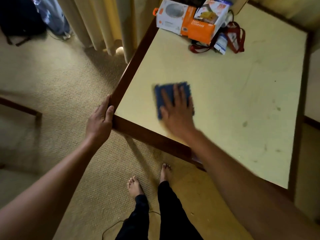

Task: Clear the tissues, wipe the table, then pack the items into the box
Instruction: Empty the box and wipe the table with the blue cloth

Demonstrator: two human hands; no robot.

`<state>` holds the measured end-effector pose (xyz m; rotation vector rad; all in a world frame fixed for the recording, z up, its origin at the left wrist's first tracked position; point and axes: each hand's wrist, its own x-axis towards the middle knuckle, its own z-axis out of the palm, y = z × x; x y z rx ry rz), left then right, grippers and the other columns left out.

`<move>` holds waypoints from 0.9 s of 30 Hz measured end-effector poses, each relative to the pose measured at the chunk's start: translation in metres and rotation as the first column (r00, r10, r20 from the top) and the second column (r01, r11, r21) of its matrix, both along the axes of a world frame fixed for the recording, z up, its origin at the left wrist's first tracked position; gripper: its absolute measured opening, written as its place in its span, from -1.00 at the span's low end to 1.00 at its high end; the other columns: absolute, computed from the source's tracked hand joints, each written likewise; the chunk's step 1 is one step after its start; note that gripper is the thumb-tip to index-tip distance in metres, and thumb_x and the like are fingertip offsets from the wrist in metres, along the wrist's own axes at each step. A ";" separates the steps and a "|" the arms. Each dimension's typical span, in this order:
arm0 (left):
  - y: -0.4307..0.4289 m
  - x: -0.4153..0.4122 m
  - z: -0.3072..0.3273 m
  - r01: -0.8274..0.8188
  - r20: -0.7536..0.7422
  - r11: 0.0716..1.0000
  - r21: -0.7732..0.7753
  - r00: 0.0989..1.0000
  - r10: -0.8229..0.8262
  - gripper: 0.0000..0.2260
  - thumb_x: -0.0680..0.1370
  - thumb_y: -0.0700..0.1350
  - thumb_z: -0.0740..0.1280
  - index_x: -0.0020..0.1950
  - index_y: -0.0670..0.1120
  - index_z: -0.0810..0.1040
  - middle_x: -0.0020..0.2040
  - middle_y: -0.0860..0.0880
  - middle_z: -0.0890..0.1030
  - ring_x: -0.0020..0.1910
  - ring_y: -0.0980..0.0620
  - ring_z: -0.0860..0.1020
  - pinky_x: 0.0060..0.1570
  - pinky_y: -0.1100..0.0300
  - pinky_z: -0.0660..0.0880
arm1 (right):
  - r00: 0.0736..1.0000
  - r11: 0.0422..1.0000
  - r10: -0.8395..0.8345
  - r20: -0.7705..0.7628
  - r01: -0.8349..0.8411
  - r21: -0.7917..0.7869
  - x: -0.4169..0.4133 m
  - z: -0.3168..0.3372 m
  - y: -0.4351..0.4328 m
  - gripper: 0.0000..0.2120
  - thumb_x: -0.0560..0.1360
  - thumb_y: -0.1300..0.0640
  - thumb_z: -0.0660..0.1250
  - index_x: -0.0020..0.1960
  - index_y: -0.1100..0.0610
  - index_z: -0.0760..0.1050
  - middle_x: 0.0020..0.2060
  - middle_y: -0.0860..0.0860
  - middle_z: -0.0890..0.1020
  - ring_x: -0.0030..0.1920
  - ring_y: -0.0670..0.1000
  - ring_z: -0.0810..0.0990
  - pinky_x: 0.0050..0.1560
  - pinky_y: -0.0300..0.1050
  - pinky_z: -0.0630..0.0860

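Note:
A square table with a pale yellow top and dark wood rim fills the right side. My right hand presses flat with spread fingers on a blue cloth near the table's left corner; both are motion-blurred. My left hand grips the table's near left corner, thumb on the rim. At the far edge lie an orange and white box, a second white box leaning on it, a red lanyard and a small white and blue packet.
Dark smudges mark the tabletop's right part. Beige curtains hang beyond the table's left edge. A dark bag sits on the carpet at the far left. My bare feet stand by the table's near edge, with a thin cable on the floor.

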<state>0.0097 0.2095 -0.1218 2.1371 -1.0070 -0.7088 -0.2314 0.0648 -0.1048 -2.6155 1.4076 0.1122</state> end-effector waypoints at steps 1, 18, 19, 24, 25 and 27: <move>0.001 0.003 0.000 0.003 -0.041 1.000 -0.014 0.999 -0.004 -0.57 0.74 0.05 0.16 0.63 0.13 0.28 0.53 0.01 0.44 0.44 0.08 0.40 0.30 0.19 0.30 | 0.994 0.994 0.106 -0.013 -0.106 0.005 -0.013 -0.001 0.034 -0.41 0.68 -0.17 -0.07 0.68 -0.07 -0.03 0.66 0.14 -0.12 0.65 0.20 -0.19 0.58 0.35 -0.08; 0.042 0.021 0.025 -0.112 -0.607 0.993 -0.035 0.792 0.068 -0.68 0.71 -0.17 0.25 0.44 0.04 0.56 0.29 0.14 0.64 0.27 0.28 0.57 0.26 0.28 0.47 | 0.935 0.935 0.354 0.021 -0.354 0.035 -0.013 -0.003 0.102 -0.41 0.69 -0.15 -0.04 0.68 -0.11 -0.07 0.67 0.09 -0.10 0.66 0.14 -0.17 0.58 0.34 -0.02; 0.045 0.019 0.026 -0.133 -0.621 0.991 -0.026 0.779 0.088 -0.68 0.71 -0.16 0.26 0.44 0.07 0.56 0.31 0.15 0.63 0.29 0.28 0.56 0.29 0.26 0.47 | 0.941 0.940 0.339 0.017 -0.339 0.041 -0.039 -0.001 0.097 -0.42 0.69 -0.15 -0.06 0.67 -0.11 -0.05 0.67 0.08 -0.07 0.66 0.13 -0.13 0.58 0.34 0.01; 0.048 0.016 0.025 -0.192 -0.684 0.981 0.014 0.714 0.149 -0.66 0.71 -0.07 0.27 0.48 0.15 0.51 0.46 0.19 0.50 0.40 0.16 0.47 0.35 -0.02 0.42 | 0.995 0.996 0.085 -0.053 -0.084 0.021 -0.007 0.006 -0.007 -0.40 0.66 -0.24 -0.20 0.67 -0.13 -0.14 0.67 0.12 -0.07 0.65 0.18 -0.14 0.56 0.38 -0.01; 0.048 0.016 0.025 -0.195 -0.681 0.981 0.018 0.716 0.155 -0.66 0.71 -0.06 0.28 0.48 0.16 0.51 0.44 0.22 0.51 0.40 0.16 0.47 0.34 -0.04 0.42 | 0.997 0.998 0.065 -0.036 -0.065 0.020 0.026 0.007 -0.021 -0.39 0.66 -0.24 -0.19 0.67 -0.12 -0.14 0.66 0.13 -0.09 0.65 0.19 -0.16 0.56 0.39 -0.04; 0.047 0.016 0.026 -0.202 -0.695 0.979 0.036 0.699 0.170 -0.66 0.70 -0.07 0.28 0.47 0.16 0.52 0.35 0.25 0.56 0.35 0.20 0.49 0.33 -0.05 0.43 | 0.996 0.996 0.089 0.000 -0.089 0.025 0.091 0.008 -0.025 -0.40 0.67 -0.22 -0.14 0.67 -0.13 -0.16 0.66 0.13 -0.14 0.65 0.19 -0.22 0.57 0.38 -0.11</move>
